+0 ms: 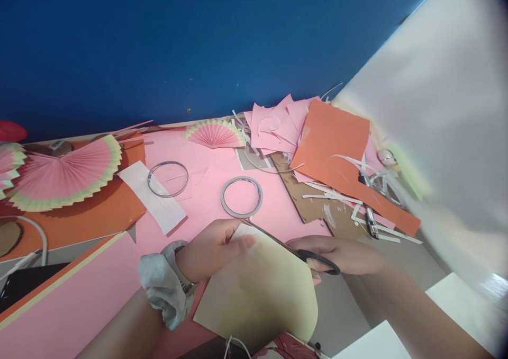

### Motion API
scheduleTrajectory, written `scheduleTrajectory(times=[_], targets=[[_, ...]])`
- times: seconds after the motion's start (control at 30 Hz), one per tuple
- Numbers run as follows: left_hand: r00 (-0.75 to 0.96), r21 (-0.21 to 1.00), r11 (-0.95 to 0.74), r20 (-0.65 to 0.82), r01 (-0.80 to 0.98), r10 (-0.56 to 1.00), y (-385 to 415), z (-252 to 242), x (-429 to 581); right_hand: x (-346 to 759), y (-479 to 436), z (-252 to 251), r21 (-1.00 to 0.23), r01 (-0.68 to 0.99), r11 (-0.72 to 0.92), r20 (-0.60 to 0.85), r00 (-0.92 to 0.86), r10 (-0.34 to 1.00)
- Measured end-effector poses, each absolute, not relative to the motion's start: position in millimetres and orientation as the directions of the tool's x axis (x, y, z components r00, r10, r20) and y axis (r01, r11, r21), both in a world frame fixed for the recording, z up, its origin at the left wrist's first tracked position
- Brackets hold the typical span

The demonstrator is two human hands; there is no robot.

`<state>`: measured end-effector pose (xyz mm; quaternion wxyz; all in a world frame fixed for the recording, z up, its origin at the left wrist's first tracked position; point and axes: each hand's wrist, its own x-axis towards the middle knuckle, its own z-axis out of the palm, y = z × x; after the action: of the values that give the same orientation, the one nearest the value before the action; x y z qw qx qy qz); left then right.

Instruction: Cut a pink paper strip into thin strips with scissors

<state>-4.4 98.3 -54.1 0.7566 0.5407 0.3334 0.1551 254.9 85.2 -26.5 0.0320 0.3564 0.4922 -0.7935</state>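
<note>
While the left hand [210, 248] pinches a pale yellow sheet [257, 290], the right hand [341, 256] grips scissors [293, 250] cutting along its top edge.

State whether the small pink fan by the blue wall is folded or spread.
Spread: the small pink fan opens into a half-circle.

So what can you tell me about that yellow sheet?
The yellow sheet is pale, plain paper, smooth and matte, with a rounded lower right corner. It is held low in the view, over pink paper. The left hand grips its top edge, and the scissors, in the right hand, lie along its upper right edge.
</note>
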Motion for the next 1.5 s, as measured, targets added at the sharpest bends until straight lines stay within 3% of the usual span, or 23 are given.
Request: scheduleTrajectory(times=[0.8, 1.1, 1.5], targets=[[0.693, 0.915, 0.330, -0.392, 0.231, 0.605, 97.8, -51.7, -5.6, 256.8, 83.5, -20.6, -0.756, 0.515, -0.405, -0.652, -0.650, 0.391], [0.686, 0.912, 0.314, -0.406, 0.263, 0.604, 99.0, -51.0, -5.6, 255.0, 83.9, -20.4, -0.789, 0.488, -0.374, -0.610, -0.700, 0.372], [0.735, 0.902, 0.418, -0.357, 0.110, 0.576, 99.8, -47.9, -5.1, 260.8, 89.6, -26.7, -0.818, 0.429, -0.382, -0.552, -0.772, 0.315]])
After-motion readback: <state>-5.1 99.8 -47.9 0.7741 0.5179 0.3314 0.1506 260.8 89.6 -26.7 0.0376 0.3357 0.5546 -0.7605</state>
